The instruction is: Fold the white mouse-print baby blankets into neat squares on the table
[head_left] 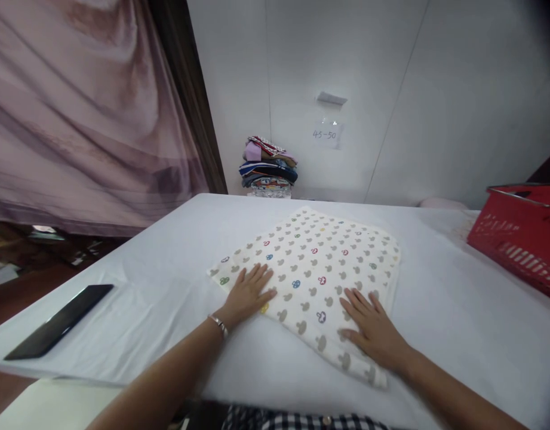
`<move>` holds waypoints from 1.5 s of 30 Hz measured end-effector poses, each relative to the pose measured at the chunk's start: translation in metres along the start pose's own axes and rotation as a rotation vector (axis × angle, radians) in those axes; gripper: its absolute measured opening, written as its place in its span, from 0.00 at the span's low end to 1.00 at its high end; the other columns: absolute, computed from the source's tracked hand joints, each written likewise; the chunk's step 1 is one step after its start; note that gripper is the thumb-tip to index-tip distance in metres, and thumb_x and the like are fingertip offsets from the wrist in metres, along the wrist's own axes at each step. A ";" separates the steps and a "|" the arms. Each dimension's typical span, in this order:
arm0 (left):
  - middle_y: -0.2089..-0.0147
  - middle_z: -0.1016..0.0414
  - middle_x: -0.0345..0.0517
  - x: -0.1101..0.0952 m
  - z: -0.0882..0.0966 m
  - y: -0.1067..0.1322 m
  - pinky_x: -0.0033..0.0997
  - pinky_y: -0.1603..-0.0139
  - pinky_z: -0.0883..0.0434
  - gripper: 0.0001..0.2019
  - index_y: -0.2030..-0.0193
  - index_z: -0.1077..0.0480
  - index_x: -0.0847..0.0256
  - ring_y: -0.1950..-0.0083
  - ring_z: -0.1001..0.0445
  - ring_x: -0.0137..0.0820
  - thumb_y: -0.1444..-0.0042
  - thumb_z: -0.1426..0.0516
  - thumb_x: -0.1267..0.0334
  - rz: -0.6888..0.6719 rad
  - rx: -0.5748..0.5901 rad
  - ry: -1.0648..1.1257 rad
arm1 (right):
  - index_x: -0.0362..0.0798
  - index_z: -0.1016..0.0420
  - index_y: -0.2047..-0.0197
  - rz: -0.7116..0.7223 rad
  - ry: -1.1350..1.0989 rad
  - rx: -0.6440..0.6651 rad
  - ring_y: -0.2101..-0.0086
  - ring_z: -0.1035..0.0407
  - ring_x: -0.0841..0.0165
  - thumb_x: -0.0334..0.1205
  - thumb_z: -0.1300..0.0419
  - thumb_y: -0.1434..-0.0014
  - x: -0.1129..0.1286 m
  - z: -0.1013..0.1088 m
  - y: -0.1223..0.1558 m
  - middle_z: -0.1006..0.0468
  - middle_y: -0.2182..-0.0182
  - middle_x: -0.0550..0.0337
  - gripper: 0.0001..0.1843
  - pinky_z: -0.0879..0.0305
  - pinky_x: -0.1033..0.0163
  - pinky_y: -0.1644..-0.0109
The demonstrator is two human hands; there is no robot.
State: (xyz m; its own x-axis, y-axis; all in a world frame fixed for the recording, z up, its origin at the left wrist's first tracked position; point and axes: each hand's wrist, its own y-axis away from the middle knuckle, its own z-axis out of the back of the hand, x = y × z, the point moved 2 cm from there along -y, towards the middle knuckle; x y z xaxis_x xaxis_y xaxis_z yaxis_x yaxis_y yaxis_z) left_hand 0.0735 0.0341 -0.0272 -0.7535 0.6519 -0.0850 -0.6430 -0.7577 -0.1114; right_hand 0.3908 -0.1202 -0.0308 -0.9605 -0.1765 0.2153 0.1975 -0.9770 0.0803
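A white cloth (307, 258) printed with small mushrooms, mostly grey and a few coloured, lies spread out in front of me on a white-covered table (167, 239). My left hand (249, 291) rests flat on its near left edge, fingers stretched and a bracelet on the wrist. Toward the near right side, my right hand (372, 330) presses palm down on the same cloth with its fingers apart. Neither hand grips anything.
A black flat slab (60, 322) lies at the table's left edge. On the right stands a red plastic basket (521, 233). Folded fabrics (269, 166) are stacked by the back wall, near a paper label (327, 134). A pink curtain (77, 107) hangs at left.
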 end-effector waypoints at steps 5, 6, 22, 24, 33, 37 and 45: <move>0.31 0.55 0.46 -0.004 0.005 0.003 0.51 0.35 0.56 0.30 0.34 0.50 0.55 0.31 0.58 0.39 0.40 0.62 0.44 0.022 0.041 0.036 | 0.50 0.58 0.33 -0.011 -0.067 -0.004 0.36 0.69 0.58 0.60 0.61 0.38 0.014 0.001 0.012 0.63 0.34 0.55 0.36 0.73 0.43 0.35; 0.31 0.55 0.46 -0.008 0.007 0.006 0.52 0.35 0.56 0.30 0.34 0.51 0.55 0.31 0.57 0.39 0.39 0.61 0.45 0.003 0.038 0.048 | 0.50 0.59 0.33 0.007 -0.094 0.006 0.36 0.69 0.59 0.59 0.61 0.38 0.019 0.003 0.016 0.64 0.34 0.55 0.36 0.73 0.44 0.35; 0.35 0.44 0.47 -0.067 0.012 0.029 0.52 0.36 0.50 0.26 0.36 0.46 0.52 0.35 0.46 0.40 0.41 0.50 0.53 -0.446 -0.104 0.112 | 0.52 0.43 0.37 0.101 -0.473 -0.232 0.39 0.50 0.62 0.50 0.50 0.38 0.038 0.007 0.051 0.41 0.39 0.55 0.28 0.61 0.49 0.35; 0.35 0.43 0.45 -0.085 0.017 0.031 0.52 0.36 0.50 0.26 0.37 0.44 0.51 0.35 0.46 0.40 0.42 0.49 0.52 -0.502 -0.059 0.191 | 0.50 0.32 0.45 -0.144 -0.596 -0.428 0.44 0.41 0.62 0.46 0.48 0.39 0.010 0.014 0.050 0.32 0.45 0.53 0.20 0.48 0.51 0.39; 0.54 0.24 0.40 -0.201 0.050 -0.027 0.30 0.56 0.33 0.17 0.54 0.28 0.52 0.58 0.26 0.32 0.42 0.52 0.49 -0.352 0.176 0.583 | 0.41 0.33 0.56 -0.835 -1.379 -0.468 0.75 0.29 0.71 0.31 0.43 0.46 -0.062 0.030 0.039 0.23 0.67 0.51 0.13 0.30 0.65 0.74; 0.57 0.24 0.42 -0.245 0.032 -0.079 0.31 0.57 0.33 0.15 0.60 0.27 0.55 0.56 0.27 0.35 0.46 0.49 0.51 -0.255 0.197 0.545 | 0.42 0.31 0.66 -0.739 -1.500 -0.391 0.77 0.30 0.74 0.31 0.42 0.47 -0.062 0.026 0.028 0.25 0.74 0.57 0.04 0.31 0.69 0.75; 0.54 0.27 0.57 -0.264 -0.013 -0.126 0.35 0.58 0.33 0.15 0.57 0.31 0.64 0.53 0.28 0.40 0.48 0.49 0.58 0.011 0.206 0.453 | 0.45 0.36 0.72 -0.750 -1.403 -0.400 0.87 0.36 0.75 0.33 0.43 0.46 -0.067 0.016 0.014 0.30 0.84 0.65 0.05 0.43 0.72 0.87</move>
State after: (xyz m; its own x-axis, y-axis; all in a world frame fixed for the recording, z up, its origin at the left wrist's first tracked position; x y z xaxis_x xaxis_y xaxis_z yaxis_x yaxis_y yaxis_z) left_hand 0.3553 -0.0415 -0.0038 -0.6545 0.5568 -0.5115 -0.6837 -0.7247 0.0860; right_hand 0.4609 -0.1203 -0.0283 0.1505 0.3451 0.9264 -0.4775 -0.7952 0.3738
